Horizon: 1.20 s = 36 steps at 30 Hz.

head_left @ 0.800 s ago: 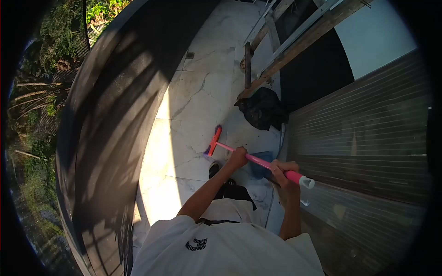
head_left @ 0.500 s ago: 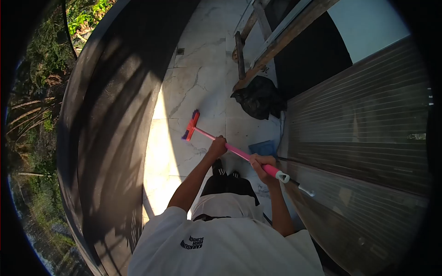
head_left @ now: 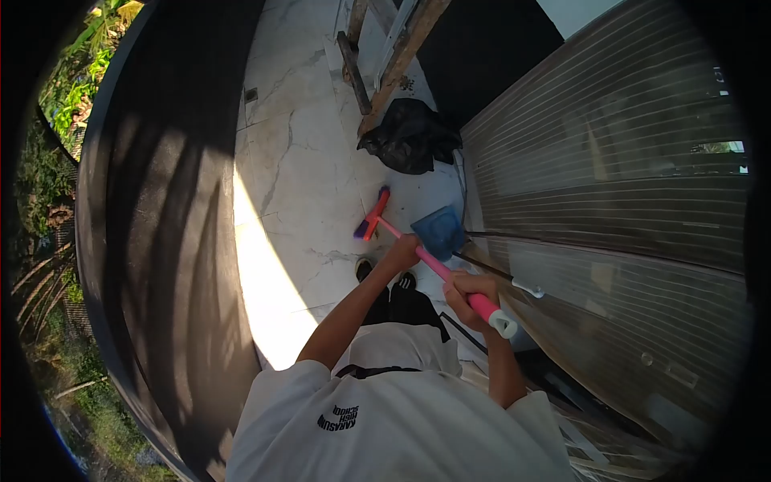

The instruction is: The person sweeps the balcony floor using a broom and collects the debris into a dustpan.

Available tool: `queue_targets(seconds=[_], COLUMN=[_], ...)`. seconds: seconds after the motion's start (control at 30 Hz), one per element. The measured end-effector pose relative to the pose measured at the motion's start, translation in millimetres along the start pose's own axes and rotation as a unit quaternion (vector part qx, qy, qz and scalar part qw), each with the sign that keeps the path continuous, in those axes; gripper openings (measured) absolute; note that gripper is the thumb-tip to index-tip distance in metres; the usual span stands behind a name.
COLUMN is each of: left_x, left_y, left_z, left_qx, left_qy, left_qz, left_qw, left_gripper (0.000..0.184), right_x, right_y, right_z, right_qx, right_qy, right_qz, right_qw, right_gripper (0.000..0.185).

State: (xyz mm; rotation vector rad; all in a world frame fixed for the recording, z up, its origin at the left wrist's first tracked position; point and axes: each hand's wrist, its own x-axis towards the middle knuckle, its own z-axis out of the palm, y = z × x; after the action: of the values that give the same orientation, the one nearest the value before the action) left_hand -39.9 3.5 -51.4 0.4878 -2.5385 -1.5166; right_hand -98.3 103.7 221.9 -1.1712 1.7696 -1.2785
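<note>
Across a pale tiled floor (head_left: 309,169), a broom (head_left: 434,263) slants from its red head (head_left: 373,218), low before the wearer's shoes (head_left: 364,269), up to a pale cap (head_left: 503,324) near the right forearm. Whether the bristles press on the tiles cannot be told from above. The left hand (head_left: 404,251) grips the pink handle lower down, its fingers curled round it; the right hand (head_left: 472,297) has its fingers wrapped about the thicker upper part, just below the cap. Such spacing probably lets the lower hand steer while the upper one steadies the end. Just right of the broom's head, a blue dustpan (head_left: 438,231) rests on the floor, apart from both hands, its dark handle (head_left: 483,267) slanting toward the ribbed panel (head_left: 610,161); this position plausibly keeps it within easy reach. Contact between handle and panel is unclear. Beyond, a black bag (head_left: 411,140) sits at the foot of a wooden frame (head_left: 401,68), seemingly set aside to leave walking room along the dark wall (head_left: 161,201).
</note>
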Motion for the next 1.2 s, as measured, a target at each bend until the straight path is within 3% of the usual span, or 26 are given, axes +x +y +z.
queue_targets(seconds=[0.17,0.3,0.37,0.4,0.7,0.8,0.87,0.9,0.97,1.0,1.07,1.1,1.13,1.2], left_x=[12,26,32,33,38,39,38,37,35,35,34,33,33,28], left_y=[23,-9,-22,-20,15,24,24,20,12,8,15,16,17,16], left_z=[-12,-22,-20,-15,55,45,32,27,16,12,-1,-3,-5,-5], left_qx=[0.038,0.117,0.130,0.142,0.050,0.063,0.051,0.040,0.013,0.000,-0.007,-0.012,-0.010,-0.014], left_qy=[-0.013,-0.055,-0.098,-0.132,-0.169,-0.169,-0.160,-0.168,-0.178,-0.178,-0.169,-0.178,-0.167,-0.166], left_qz=[-0.015,0.019,0.032,0.037,0.026,0.035,0.066,0.064,0.070,0.077,0.099,0.109,0.104,0.108], left_qw=[0.999,0.991,0.986,0.980,0.984,0.983,0.984,0.983,0.981,0.981,0.981,0.978,0.980,0.980], left_gripper=[0.006,0.006,0.007,0.007,0.010,0.011,0.008,0.007,0.005,0.005,0.004,0.004,0.006,0.008], right_x=[-17,-17,-19,-26,-63,-72,-65,-63,-66,-84,-141,-179,-213,-281], right_y=[3,35,45,47,34,39,32,30,26,39,88,109,116,140], right_z=[-18,4,14,12,-25,-31,-32,-31,-30,-33,-35,-36,-39,-49], right_qx=[0.074,0.104,0.119,0.117,0.062,0.087,0.015,0.008,-0.004,0.024,-0.017,-0.153,-0.243,-0.387], right_qy=[0.095,0.164,0.209,0.219,0.292,0.267,0.201,0.215,0.302,0.268,0.167,0.083,0.012,-0.123], right_qz=[-0.011,-0.017,0.084,0.091,0.126,0.143,0.071,0.077,0.092,0.134,0.256,0.334,0.461,0.662], right_qw=[0.993,0.981,0.967,0.964,0.946,0.949,0.977,0.974,0.949,0.954,0.952,0.926,0.854,0.630], right_gripper=[0.023,0.025,0.023,0.023,0.021,0.016,0.013,0.013,0.034,0.046,0.043,0.045,0.056,0.083])
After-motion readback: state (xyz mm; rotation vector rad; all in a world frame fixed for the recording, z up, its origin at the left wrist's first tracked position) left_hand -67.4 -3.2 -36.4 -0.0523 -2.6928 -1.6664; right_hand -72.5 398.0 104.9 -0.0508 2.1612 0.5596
